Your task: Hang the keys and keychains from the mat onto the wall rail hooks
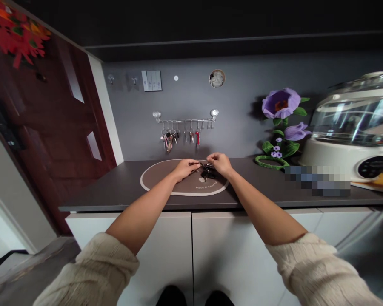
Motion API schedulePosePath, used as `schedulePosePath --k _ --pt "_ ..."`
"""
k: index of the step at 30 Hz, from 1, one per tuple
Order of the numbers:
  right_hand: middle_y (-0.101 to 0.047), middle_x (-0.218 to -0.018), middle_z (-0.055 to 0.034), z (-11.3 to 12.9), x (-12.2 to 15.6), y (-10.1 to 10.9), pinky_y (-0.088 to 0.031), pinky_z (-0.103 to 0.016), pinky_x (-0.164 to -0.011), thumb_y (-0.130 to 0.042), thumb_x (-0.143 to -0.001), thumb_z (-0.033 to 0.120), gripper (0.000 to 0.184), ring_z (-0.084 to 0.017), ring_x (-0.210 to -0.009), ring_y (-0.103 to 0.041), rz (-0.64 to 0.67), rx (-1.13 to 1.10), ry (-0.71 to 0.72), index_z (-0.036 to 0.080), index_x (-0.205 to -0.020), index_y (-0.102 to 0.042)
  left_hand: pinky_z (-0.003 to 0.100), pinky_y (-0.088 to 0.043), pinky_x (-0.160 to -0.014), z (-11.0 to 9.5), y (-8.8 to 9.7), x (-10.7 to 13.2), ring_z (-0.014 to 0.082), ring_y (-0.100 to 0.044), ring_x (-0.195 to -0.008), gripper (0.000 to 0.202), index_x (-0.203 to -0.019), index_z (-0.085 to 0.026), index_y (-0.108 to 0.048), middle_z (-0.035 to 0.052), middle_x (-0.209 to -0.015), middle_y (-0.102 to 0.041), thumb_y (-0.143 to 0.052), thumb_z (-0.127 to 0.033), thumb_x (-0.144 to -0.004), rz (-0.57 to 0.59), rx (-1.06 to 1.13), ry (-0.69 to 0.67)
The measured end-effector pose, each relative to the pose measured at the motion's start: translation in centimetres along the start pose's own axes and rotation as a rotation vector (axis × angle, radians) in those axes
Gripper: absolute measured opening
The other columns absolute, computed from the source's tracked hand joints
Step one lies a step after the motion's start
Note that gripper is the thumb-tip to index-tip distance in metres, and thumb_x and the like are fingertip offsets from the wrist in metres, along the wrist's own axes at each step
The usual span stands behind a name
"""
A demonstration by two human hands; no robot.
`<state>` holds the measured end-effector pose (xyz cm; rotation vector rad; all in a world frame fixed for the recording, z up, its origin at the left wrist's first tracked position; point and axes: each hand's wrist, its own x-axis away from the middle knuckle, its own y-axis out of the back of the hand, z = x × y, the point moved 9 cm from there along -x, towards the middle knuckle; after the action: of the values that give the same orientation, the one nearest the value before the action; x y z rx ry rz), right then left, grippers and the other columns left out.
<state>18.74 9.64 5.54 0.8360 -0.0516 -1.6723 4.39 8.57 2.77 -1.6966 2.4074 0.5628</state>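
Over the brown oval mat with a pale rim, both hands meet at a small dark bunch of keys. My left hand comes in from the left, its fingers closed on a dark part of the bunch. From the right, my right hand pinches the bunch's upper end between bent fingers. The keys hang or lie low over the mat; which of these I cannot tell. Fine details between the fingertips are too small to make out.
A wall-mounted hook rail carries several hanging keys. Purple knitted flowers and a white appliance with a clear lid stand on the right of the dark counter. A dark red door is at left.
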Motion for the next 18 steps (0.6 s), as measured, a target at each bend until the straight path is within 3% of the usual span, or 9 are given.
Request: schedulePosePath --k 4,8,14,18 --pt "-0.063 -0.068 -0.0012 0.1 -0.1 -0.2 -0.039 -0.022 -0.060 -0.055 -0.067 0.026 0.013 -0.010 -0.060 -0.053 0.012 -0.025 0.039 0.016 -0.071 -0.061 0.021 -0.042 -0.062 0.3 0.4 -0.3 0.0060 -0.053 -0.056 0.025 -0.085 -0.011 -0.063 0.0026 -0.068 -0.062 -0.066 -0.024 -0.064 -0.063 0.273 0.045" --pt "-0.063 -0.067 -0.0011 0.3 0.0 -0.5 -0.039 -0.022 -0.060 -0.055 -0.066 0.025 0.012 -0.010 -0.059 -0.052 0.039 -0.040 0.039 0.016 -0.069 -0.061 0.029 -0.044 -0.078 0.7 1.0 -0.5 0.0096 -0.060 -0.069 0.020 -0.085 -0.013 -0.060 0.0036 -0.076 -0.063 -0.065 -0.018 -0.066 -0.126 0.471 0.083" --pt "-0.062 -0.066 -0.0015 0.5 -0.1 -1.0 -0.040 -0.023 -0.060 -0.056 -0.066 0.026 0.013 -0.010 -0.058 -0.052 0.074 -0.113 0.052 0.015 -0.071 -0.060 0.043 -0.043 -0.082 0.6 1.9 -0.6 0.0152 -0.062 -0.074 0.015 -0.087 -0.015 -0.056 0.0033 -0.078 -0.062 -0.058 -0.019 -0.073 -0.166 0.619 0.094" --pt "-0.062 -0.070 -0.0024 1.5 0.2 -1.3 -0.042 -0.024 -0.062 -0.057 -0.067 0.031 0.018 -0.010 -0.061 -0.053 0.112 -0.215 0.100 0.015 -0.076 -0.060 0.044 -0.042 -0.082 -0.3 2.2 -0.6 0.0152 -0.061 -0.075 0.010 -0.085 -0.015 -0.055 0.0029 -0.079 -0.062 -0.053 -0.017 -0.076 -0.154 0.713 0.035"
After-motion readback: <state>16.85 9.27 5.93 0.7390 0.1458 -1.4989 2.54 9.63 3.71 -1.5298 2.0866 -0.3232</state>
